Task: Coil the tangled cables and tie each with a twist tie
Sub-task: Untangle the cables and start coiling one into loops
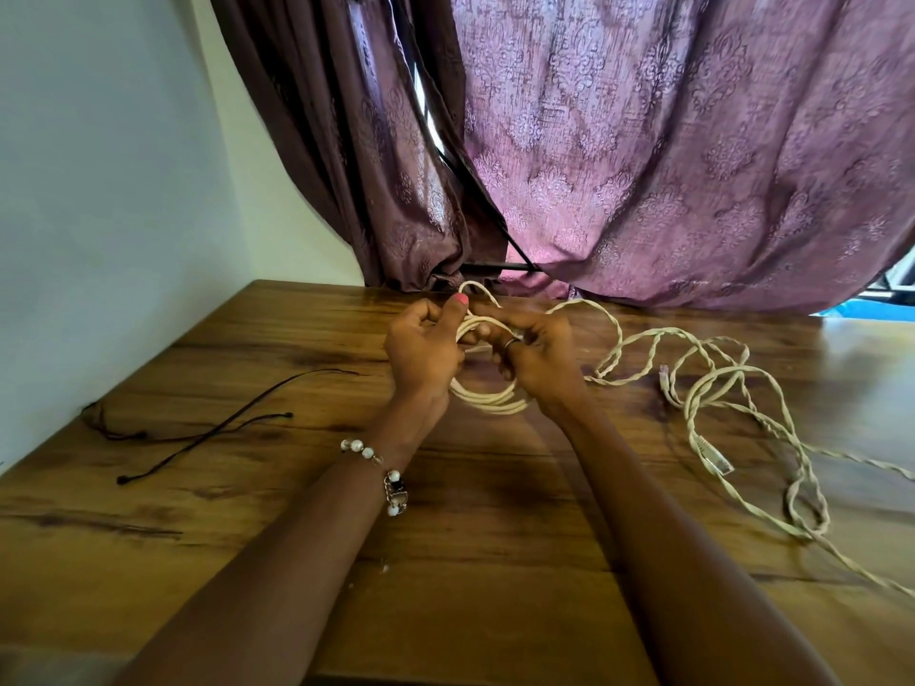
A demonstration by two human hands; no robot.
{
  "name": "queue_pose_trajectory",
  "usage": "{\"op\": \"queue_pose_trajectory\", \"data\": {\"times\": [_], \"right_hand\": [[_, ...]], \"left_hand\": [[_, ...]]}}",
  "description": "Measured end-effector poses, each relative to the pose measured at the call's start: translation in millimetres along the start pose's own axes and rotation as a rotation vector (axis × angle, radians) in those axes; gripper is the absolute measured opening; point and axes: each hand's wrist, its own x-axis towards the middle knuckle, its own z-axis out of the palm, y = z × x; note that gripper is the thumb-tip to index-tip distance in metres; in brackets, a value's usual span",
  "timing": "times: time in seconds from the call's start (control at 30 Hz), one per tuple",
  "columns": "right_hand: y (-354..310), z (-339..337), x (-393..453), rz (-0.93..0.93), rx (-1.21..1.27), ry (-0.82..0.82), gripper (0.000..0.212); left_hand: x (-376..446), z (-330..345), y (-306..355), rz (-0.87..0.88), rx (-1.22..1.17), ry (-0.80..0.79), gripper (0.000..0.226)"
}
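Head view | left hand (423,351) clamps coil (487,396) so loops hold | right hand (537,351) pinches cable (703,383), feeding slack | ties (198,428) unused on surface (495,512)

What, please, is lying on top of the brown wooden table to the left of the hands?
Thin dark twist ties lie loose on the brown wooden table. The left hand and right hand cover part of the cream twisted cable coil.
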Motion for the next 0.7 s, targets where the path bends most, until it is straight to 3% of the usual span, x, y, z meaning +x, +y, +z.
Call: {"op": "queue_pose_trajectory", "data": {"times": [0.23,0.47,0.7], "right_hand": [[-16,13,-2,0.234,0.341,0.102,0.019],[-17,4,1,0.352,0.192,-0.030,0.018],[-17,5,2,0.542,0.406,0.019,0.017]], "left_hand": [[3,-4,1,0.042,0.055,0.079,0.036],[4,-4,-3,0.029,0.097,0.067,0.030],[6,-7,-4,-0.070,0.078,0.073,0.040]]}}
